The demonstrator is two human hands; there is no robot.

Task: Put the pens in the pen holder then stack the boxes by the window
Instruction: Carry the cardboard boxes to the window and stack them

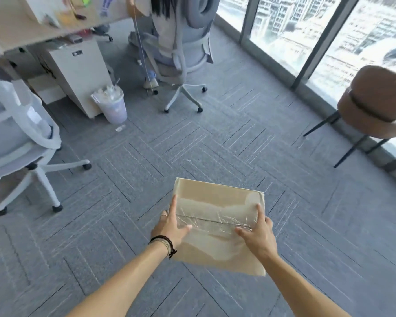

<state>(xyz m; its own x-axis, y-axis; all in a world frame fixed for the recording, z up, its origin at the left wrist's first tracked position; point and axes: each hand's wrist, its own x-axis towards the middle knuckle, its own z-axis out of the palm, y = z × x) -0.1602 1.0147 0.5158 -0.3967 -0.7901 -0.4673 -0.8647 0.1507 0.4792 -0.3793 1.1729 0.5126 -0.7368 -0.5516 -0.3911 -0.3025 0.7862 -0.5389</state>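
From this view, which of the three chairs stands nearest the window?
The brown padded chair with thin dark legs, right beside the window; both white wheeled office chairs stand by the desk.

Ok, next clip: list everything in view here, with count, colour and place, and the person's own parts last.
cardboard box: one, brown, clear tape across the top, held above the carpet, lower centre.
office chairs: two, pale grey, one upper centre with someone seated, one at left edge.
brown chair: one, dark legs, right, beside the window.
windows: floor-to-ceiling, grey frames, upper right.
desk: one, light wood, upper left, blurred items on top.
drawer cabinet: one, white, under the desk.
waste bin: one, white liner, beside the cabinet.
carpet: grey tiles.
left hand: holds the box's left side, dark bracelets on wrist.
right hand: holds the box's right side.
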